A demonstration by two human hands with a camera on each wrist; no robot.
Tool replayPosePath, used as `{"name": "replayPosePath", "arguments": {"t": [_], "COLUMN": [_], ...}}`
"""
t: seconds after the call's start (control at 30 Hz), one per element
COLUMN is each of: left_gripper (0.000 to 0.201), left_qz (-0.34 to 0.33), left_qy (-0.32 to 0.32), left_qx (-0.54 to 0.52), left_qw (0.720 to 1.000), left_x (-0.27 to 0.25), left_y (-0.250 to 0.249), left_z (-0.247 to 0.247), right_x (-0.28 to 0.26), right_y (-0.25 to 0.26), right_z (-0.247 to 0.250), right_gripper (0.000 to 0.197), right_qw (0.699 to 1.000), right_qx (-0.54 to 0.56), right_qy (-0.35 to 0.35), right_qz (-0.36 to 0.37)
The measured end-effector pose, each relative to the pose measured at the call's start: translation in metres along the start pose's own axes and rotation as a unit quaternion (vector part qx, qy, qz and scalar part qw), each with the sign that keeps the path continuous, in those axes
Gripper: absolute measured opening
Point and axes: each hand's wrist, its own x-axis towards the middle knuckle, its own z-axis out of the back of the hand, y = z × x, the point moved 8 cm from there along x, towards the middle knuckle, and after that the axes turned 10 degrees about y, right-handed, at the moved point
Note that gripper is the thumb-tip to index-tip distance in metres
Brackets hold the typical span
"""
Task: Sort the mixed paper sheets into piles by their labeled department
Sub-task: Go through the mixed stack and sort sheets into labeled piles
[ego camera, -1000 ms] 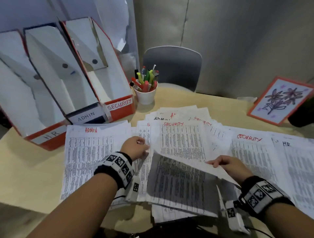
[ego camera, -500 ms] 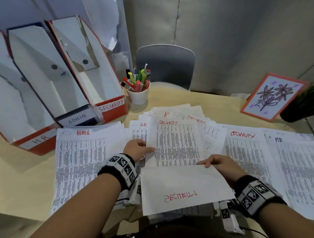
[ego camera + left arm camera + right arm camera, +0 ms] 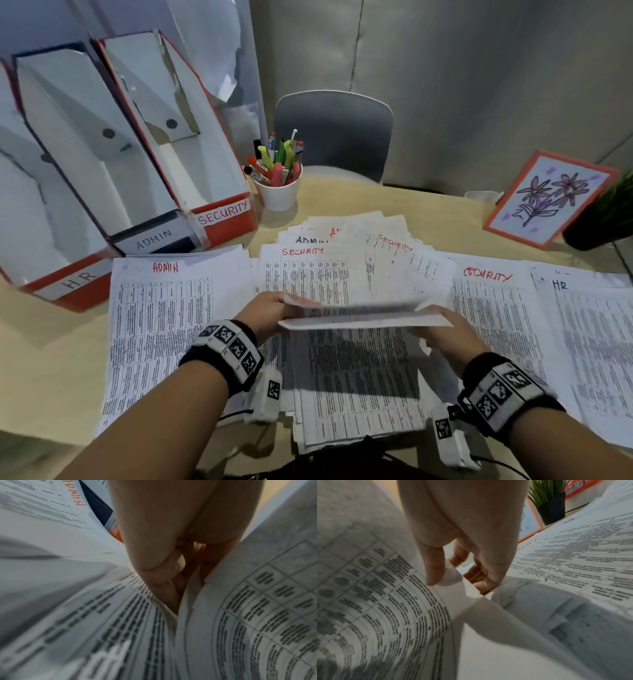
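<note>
Both hands pinch one sheet above the mixed stack: left hand and right hand at opposite edges. Best to keep it flat, read its label, then lay it squarely on the matching pile.

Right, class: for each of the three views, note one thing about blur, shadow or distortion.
Head view: the lifted sheet is motion-blurred and casts a dark shadow on the stack below. Left wrist view: print lines bow into curves, and the near paper smears. Right wrist view: the foreground paper is soft, while the plant stays fairly crisp.
</note>
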Motion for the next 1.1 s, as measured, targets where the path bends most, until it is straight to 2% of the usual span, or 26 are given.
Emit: {"name": "replayPosePath", "arguments": {"t": [0.1,0.23,0.3,0.37,0.43,0.5,0.57,0.6,0.7,0.83,0.93,1.03,1.1], "left_gripper": [0.019,0.023,0.021,0.020,0.029,0.033,0.030,0.031,0.039,0.040,0.024,0.006,0.001], "left_qz": [0.001,0.022,0.027,0.030,0.012,-0.009,0.000,0.018,0.058,0.044,0.018,0.003,0.011], "left_qy": [0.041,0.053,0.064,0.044,-0.039,-0.165,-0.280,-0.306,-0.289,-0.273,-0.267,-0.226,-0.195], "left_qx": [-0.034,-0.019,-0.039,-0.087,-0.119,-0.118,-0.044,0.005,0.075,0.081,0.078,0.055,0.031], "left_qw": [0.999,0.998,0.997,0.995,0.992,0.979,0.959,0.952,0.953,0.958,0.960,0.973,0.980], "left_x": [-0.005,-0.005,-0.005,-0.005,-0.005,-0.007,-0.013,-0.015,-0.014,-0.009,-0.006,-0.001,0.003], "left_y": [-0.002,0.004,0.008,0.008,0.007,0.009,0.011,0.011,0.010,0.005,0.003,0.002,0.005], "left_z": [-0.008,-0.007,-0.006,0.000,0.018,0.043,0.066,0.072,0.072,0.067,0.066,0.060,0.058], "right_x": [0.002,0.000,-0.002,-0.004,-0.005,-0.008,-0.010,-0.010,-0.010,-0.009,-0.009,-0.008,-0.008], "right_y": [-0.004,-0.002,0.003,0.004,0.002,0.005,0.007,0.006,0.006,0.004,0.003,0.001,0.001], "right_z": [0.002,-0.001,-0.003,-0.003,0.000,-0.001,-0.002,-0.001,-0.002,0.000,0.001,0.002,0.003], "right_gripper": [0.016,0.026,0.018,0.013,0.011,0.005,0.011,0.016,0.023,0.023,0.021,0.023,0.027], "right_qw": [1.000,0.998,0.999,1.000,1.000,1.000,0.999,0.999,0.998,0.998,0.997,0.997,0.996], "right_qx": [0.013,0.064,0.042,0.021,0.015,0.010,0.033,0.049,0.064,0.057,0.063,0.060,0.063], "right_qy": [-0.015,-0.026,-0.008,0.002,0.000,0.010,0.017,0.014,0.017,0.021,0.026,0.028,0.032], "right_qz": [-0.011,-0.010,-0.008,-0.014,-0.019,-0.012,-0.005,-0.010,-0.022,-0.027,-0.036,-0.042,-0.045]}}
